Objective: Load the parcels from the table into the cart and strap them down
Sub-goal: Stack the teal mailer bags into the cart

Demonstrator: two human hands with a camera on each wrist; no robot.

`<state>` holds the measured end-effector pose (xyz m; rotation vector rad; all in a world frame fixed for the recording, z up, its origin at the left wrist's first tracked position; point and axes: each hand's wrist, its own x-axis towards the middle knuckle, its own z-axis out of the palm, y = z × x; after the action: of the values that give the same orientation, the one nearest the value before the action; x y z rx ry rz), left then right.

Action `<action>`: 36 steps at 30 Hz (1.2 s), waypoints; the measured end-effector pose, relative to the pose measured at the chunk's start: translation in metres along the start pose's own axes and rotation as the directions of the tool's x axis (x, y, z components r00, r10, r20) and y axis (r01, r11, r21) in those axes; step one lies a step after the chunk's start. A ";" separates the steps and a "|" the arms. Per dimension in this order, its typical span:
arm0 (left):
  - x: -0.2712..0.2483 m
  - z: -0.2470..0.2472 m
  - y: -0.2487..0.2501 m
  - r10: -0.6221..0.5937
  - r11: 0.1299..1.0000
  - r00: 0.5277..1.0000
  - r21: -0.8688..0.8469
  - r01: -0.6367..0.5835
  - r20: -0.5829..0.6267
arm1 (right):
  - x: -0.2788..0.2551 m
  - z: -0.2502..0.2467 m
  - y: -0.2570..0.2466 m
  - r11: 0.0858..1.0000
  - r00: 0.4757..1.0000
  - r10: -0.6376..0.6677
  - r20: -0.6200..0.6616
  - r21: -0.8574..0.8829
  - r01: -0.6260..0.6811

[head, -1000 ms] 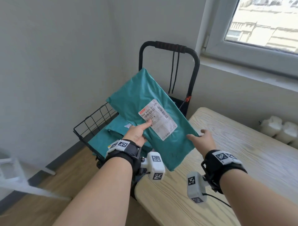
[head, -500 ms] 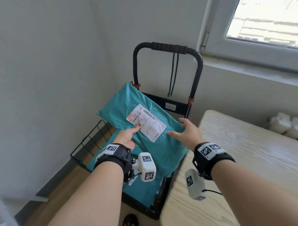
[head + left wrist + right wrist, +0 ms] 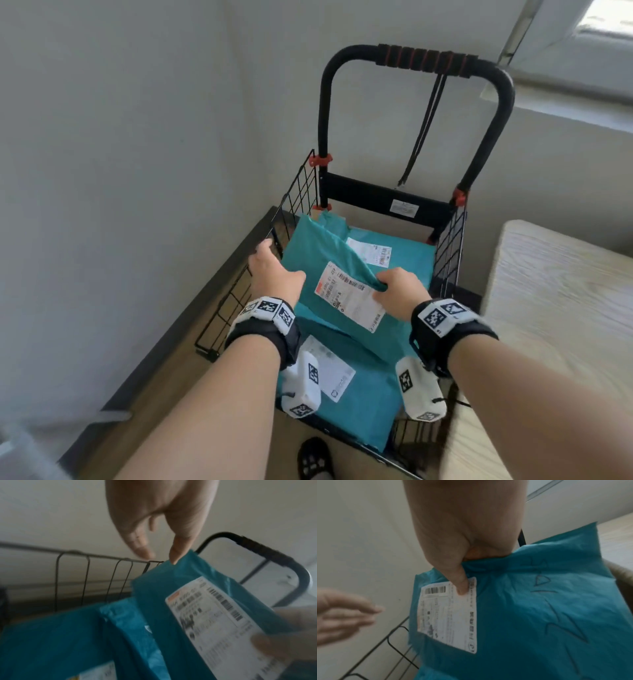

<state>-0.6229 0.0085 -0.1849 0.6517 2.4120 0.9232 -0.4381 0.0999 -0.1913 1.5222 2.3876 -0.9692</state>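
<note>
Lowered since half a second ago, the teal plastic mailer parcel (image 3: 346, 291) lies inside the black wire cart (image 3: 448, 240), long axis toward its handle. Left-wrist view: left hand (image 3: 159, 520) spread, off it. Right-wrist view: right hand (image 3: 462, 534) pinching its right edge.

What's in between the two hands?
The top teal parcel, with its white label, lies between the left hand and right hand, seen in the head view.

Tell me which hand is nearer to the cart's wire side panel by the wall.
Left. The left hand is open right beside the wire side panel; the right hand grips the top parcel mid-cart.
</note>
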 end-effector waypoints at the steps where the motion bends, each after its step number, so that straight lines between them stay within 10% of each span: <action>1: 0.003 -0.001 0.002 0.121 0.991 0.992 0.052 -0.124 0.042 | 0.002 0.004 0.000 1.000 0.999 -0.005 0.042 -0.023 0.006; 6: 0.013 0.014 0.002 0.258 0.812 0.793 0.321 -0.488 0.552 | 0.008 0.027 -0.003 0.999 0.978 0.009 0.207 -0.045 0.000; 12: 0.030 0.035 -0.037 0.101 0.716 0.706 0.442 -0.541 0.701 | 0.025 0.076 0.006 0.998 0.925 0.057 0.376 0.012 -0.067; 22: 0.048 0.079 -0.094 0.021 0.746 0.706 0.460 -0.482 0.708 | 0.047 0.141 0.016 0.995 0.865 0.087 0.494 -0.007 -0.096; 36: 0.058 0.076 -0.077 0.025 0.782 0.736 0.445 -0.436 0.677 | 0.037 0.121 0.026 0.946 0.913 0.200 0.355 -0.312 -0.086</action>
<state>-0.6437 0.0279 -0.3047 1.2975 1.9456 -0.0502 -0.4588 0.0635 -0.3137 1.2471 2.0049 -0.7583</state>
